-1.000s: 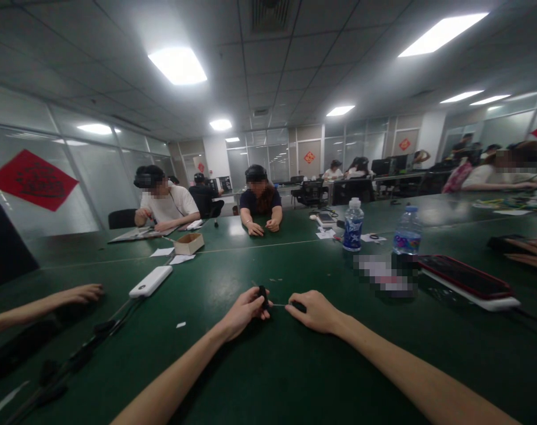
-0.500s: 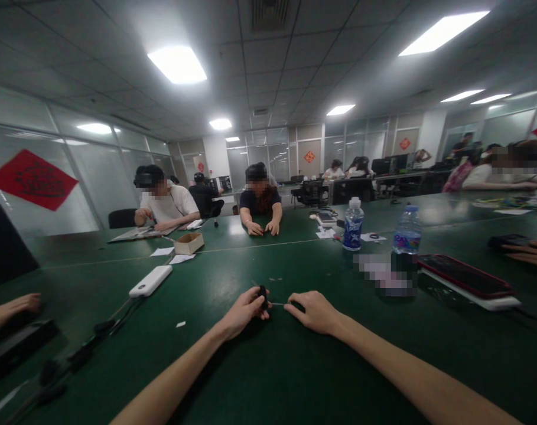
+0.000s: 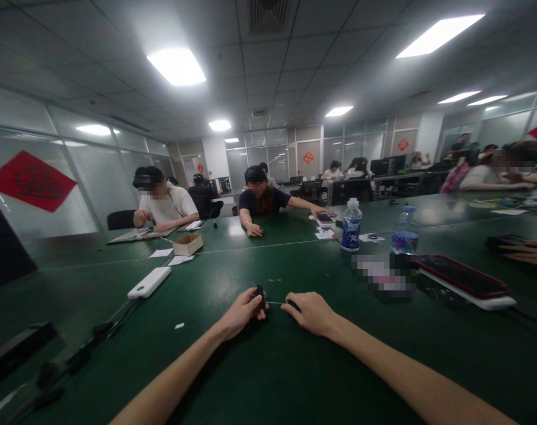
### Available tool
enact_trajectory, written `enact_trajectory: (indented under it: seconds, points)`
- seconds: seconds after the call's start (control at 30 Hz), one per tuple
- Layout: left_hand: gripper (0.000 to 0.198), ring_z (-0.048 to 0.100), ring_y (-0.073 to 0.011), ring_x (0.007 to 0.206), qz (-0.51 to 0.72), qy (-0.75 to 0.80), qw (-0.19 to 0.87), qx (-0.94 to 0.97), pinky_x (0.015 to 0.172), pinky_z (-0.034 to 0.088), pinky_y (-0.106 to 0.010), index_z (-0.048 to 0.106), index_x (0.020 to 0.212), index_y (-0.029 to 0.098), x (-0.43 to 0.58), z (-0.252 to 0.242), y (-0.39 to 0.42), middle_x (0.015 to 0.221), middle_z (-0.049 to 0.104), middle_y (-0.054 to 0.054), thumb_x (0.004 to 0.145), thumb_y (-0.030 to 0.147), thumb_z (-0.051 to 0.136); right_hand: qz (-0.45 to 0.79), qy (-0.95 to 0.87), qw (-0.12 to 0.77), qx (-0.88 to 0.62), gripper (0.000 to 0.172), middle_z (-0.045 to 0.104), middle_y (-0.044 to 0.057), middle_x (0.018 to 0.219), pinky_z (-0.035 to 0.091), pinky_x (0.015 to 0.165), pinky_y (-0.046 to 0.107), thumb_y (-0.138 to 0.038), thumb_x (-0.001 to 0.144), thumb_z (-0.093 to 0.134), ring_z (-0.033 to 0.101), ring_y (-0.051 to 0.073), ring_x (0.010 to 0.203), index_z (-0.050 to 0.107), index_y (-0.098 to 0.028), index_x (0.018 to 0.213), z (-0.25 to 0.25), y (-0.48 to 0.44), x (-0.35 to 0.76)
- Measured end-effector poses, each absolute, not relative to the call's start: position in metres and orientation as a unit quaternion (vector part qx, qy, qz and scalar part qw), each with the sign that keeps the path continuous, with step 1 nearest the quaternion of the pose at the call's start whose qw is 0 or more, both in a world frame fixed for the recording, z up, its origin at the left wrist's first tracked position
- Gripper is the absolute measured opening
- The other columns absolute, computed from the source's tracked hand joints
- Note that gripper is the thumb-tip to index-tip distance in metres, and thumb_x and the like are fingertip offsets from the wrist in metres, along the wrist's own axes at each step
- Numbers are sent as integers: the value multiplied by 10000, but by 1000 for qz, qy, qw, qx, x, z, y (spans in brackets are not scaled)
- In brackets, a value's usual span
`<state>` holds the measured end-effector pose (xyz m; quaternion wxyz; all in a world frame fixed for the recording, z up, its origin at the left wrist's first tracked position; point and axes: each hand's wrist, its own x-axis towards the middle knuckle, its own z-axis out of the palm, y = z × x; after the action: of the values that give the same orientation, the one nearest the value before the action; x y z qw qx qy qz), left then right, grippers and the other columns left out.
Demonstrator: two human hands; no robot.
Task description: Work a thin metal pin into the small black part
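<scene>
Green, dark and glossy from near to far: a broad table (image 3: 290, 366). On the far side, a co-worker in a dark top (image 3: 268, 203), one arm stretched right. To the right, a blue-labelled bottle (image 3: 351, 231) and a red-edged phone (image 3: 463, 274); to the left, a white power bank (image 3: 150, 283). Near middle, the right hand (image 3: 315, 311), thumb and fingers closed round a dark handle (image 3: 293, 304), mostly hidden; opposite, the left hand (image 3: 242, 310), pinching a small black piece (image 3: 260, 295). Between the two, a thin rod (image 3: 274, 303), seemingly running from handle to piece; too blurred to tell whether touching the latter. Step in hand, judging by the pose: lining up rod and piece. For the next move, probably: a firm left pinch, a steady right wrist, rod kept straight.
</scene>
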<state>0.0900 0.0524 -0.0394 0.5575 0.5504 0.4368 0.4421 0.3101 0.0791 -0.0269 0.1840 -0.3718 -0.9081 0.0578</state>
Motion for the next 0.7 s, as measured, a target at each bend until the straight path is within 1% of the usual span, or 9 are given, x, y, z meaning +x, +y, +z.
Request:
enact_trajectory:
  seconds: [0.27, 0.37, 0.43, 0.57, 0.7]
  points:
    - [392, 524, -99, 607, 454, 435, 554, 545, 569, 375, -224, 487, 1023, 142, 89, -43, 56, 820, 585, -39, 804, 449, 593, 48, -900, 175, -396, 345, 679, 67, 880, 438, 659, 246, -440, 954, 367, 640, 186, 772, 614, -200, 967, -28, 79, 304]
    - [404, 522, -100, 590, 422, 442, 553, 566, 566, 382, -229, 482, 1031, 133, 93, -36, 49, 800, 588, -35, 806, 450, 590, 64, -866, 202, -452, 380, 683, 81, 854, 439, 652, 254, -441, 962, 340, 646, 194, 764, 624, -188, 961, -32, 90, 308]
    - [400, 533, -107, 600, 398, 447, 554, 579, 574, 391, -234, 477, 1051, 126, 96, -32, 46, 804, 596, -42, 820, 438, 575, 97, -844, 223, -479, 392, 682, 77, 829, 439, 636, 248, -438, 966, 333, 644, 183, 736, 627, -179, 971, -33, 100, 314]
    - [365, 547, -109, 609, 419, 450, 560, 556, 574, 393, -231, 470, 1066, 125, 96, -31, 44, 819, 595, -46, 836, 395, 557, 154, -842, 247, -455, 413, 678, 54, 790, 438, 612, 240, -453, 962, 334, 625, 156, 661, 635, -172, 978, -33, 110, 328]
    - [339, 553, -109, 623, 445, 441, 567, 535, 582, 396, -229, 472, 1082, 123, 94, -35, 47, 850, 596, -59, 845, 355, 546, 120, -882, 225, -396, 401, 681, 54, 808, 429, 648, 247, -463, 940, 373, 624, 163, 695, 658, -181, 971, -30, 100, 327]
